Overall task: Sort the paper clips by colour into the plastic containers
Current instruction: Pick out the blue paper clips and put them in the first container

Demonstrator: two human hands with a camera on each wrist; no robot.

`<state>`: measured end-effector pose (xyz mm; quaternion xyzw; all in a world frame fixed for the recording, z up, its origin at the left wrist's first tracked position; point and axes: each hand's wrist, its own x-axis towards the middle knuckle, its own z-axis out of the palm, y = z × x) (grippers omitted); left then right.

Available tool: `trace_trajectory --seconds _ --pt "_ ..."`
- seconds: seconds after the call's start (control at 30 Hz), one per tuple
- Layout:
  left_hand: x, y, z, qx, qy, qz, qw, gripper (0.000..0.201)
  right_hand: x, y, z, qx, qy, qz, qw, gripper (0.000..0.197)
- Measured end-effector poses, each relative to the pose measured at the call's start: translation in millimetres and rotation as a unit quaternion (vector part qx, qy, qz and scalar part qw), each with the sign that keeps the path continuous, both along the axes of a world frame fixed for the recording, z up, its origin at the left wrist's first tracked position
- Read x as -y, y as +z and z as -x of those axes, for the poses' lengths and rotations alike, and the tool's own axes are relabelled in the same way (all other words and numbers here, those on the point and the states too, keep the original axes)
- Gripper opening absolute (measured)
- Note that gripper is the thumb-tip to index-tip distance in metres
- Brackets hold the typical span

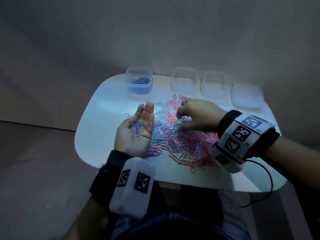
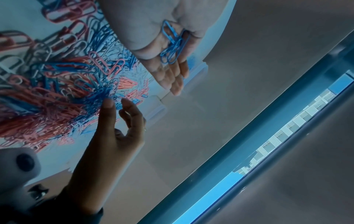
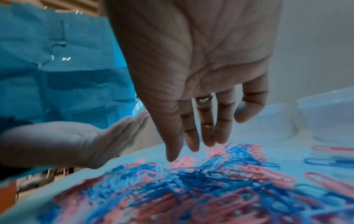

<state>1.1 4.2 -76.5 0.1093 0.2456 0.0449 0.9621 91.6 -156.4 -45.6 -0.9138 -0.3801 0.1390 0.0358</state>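
Note:
A mixed pile of blue, pink and white paper clips point(image 1: 181, 135) covers the middle of the white table point(image 1: 107, 104). My left hand point(image 1: 142, 116) lies palm up at the pile's left edge, fingers straight, with several blue clips point(image 1: 137, 128) resting loose in the palm; the left wrist view shows those blue clips point(image 2: 172, 44) too. My right hand point(image 1: 180, 122) hovers over the pile with its fingers point(image 3: 191, 144) pointing down, thumb and forefinger apart just above a tangle of blue clips point(image 2: 99, 97), holding nothing. A clear container point(image 1: 139, 80) at the back left holds blue clips.
Three more clear plastic containers stand along the back edge: one point(image 1: 184, 80), a second point(image 1: 214, 84) and a third point(image 1: 245, 97), all looking empty. A black cable point(image 1: 266, 184) hangs from my right wrist past the table's front right corner.

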Motion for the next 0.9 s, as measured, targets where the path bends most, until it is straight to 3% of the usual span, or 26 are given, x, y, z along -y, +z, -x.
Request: trace_trajectory --seconds 0.13,0.2,0.27,0.33,0.37,0.5,0.73,0.8,0.9 --pt "6.1 0.0 0.1 -0.003 -0.020 -0.004 1.000 0.036 -5.9 -7.8 4.6 0.010 0.005 0.041 0.999 0.023" --pt "8.9 -0.5 0.2 -0.002 -0.023 -0.004 1.000 0.036 -7.5 -8.4 -1.4 -0.034 -0.017 0.018 0.999 0.013" --pt "11.6 -1.3 0.6 0.004 -0.028 -0.004 1.000 0.036 -5.3 -7.1 -5.2 -0.081 -0.041 -0.009 0.996 0.018" --pt "14.3 -1.9 0.8 0.006 -0.030 -0.004 1.000 0.036 0.0 -4.3 -8.3 -0.101 -0.063 -0.059 0.991 0.005" --pt "15.4 -2.9 0.6 0.006 -0.031 -0.005 0.999 0.036 3.4 -1.4 -9.1 -0.115 -0.079 -0.086 0.986 0.009" --pt "21.4 -5.0 -2.4 0.013 -0.048 -0.011 0.999 0.036 17.4 13.0 -11.3 -0.225 -0.143 -0.210 0.941 0.013" --pt "34.0 -1.1 -8.1 0.005 -0.072 -0.007 0.997 0.039 26.1 19.4 -8.2 -0.376 -0.181 -0.351 0.838 0.021" --pt "44.2 0.6 -11.7 0.002 -0.086 -0.013 0.996 0.041 17.3 21.4 -3.4 -0.385 -0.165 -0.374 0.827 0.020" --pt "58.7 4.8 -17.6 0.011 -0.098 -0.004 0.995 0.046 0.4 26.7 3.7 -0.366 -0.128 -0.362 0.848 0.020"
